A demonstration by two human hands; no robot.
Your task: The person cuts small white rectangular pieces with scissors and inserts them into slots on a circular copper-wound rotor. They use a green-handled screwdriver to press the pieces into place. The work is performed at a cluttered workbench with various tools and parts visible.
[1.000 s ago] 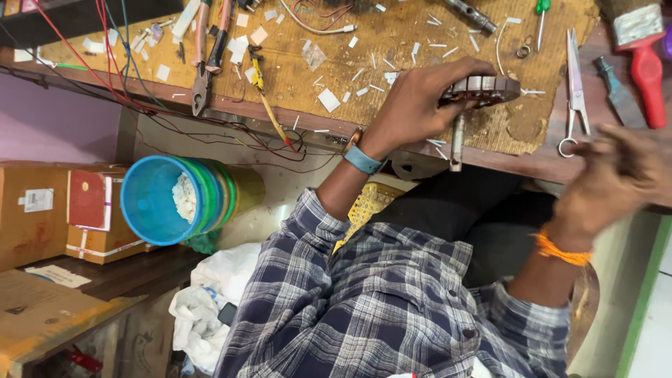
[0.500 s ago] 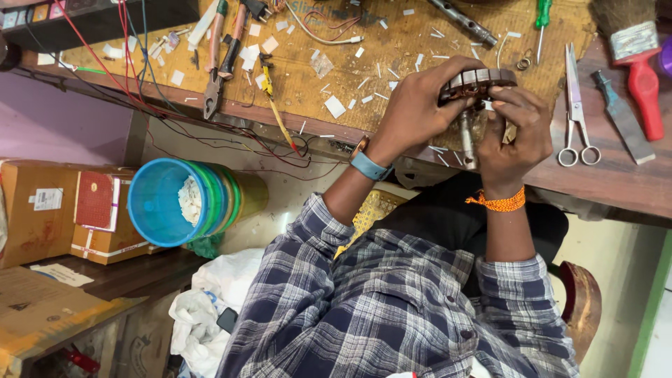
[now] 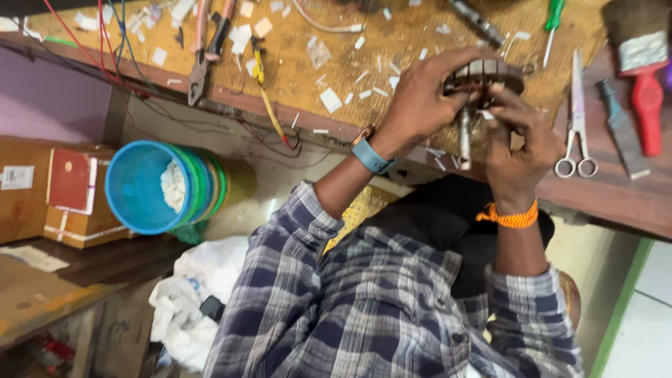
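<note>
You're leaning over a worn wooden workbench [image 3: 308, 63], its top scattered with small white paper scraps [image 3: 329, 100] and loose bits of wire. Red and dark wires [image 3: 105, 42] trail over the near edge on the left, pliers [image 3: 199, 49] with pinkish handles lie beside them, and off to the right sit scissors [image 3: 575, 119], a red-handled brush [image 3: 640, 70] and a green-handled screwdriver [image 3: 553, 21]. The wall under the bench shows purple at the far left.

Both your hands are up at the bench edge. Your left hand [image 3: 427, 94], blue watch [image 3: 371, 154] on the wrist, is curled around the round motor core [image 3: 483, 73], fingers wrapped over its top and gripping it. Your right hand [image 3: 518, 140], orange thread band [image 3: 509, 217] at the wrist, is closed in against the core's underside by its metal shaft [image 3: 464, 136], which points down towards you; how firmly those fingers pinch, I can't tell.

Below the bench, a stack of plastic buckets [image 3: 150, 185] lies on its side, blue one outermost, white stuff inside. Left of it stand brown cardboard boxes [image 3: 66, 189]: one carries a small white rectangular label [image 3: 15, 177], the other a red rectangular panel. White cloth [image 3: 189, 301] is heaped beside your checked shirt [image 3: 364, 308].
</note>
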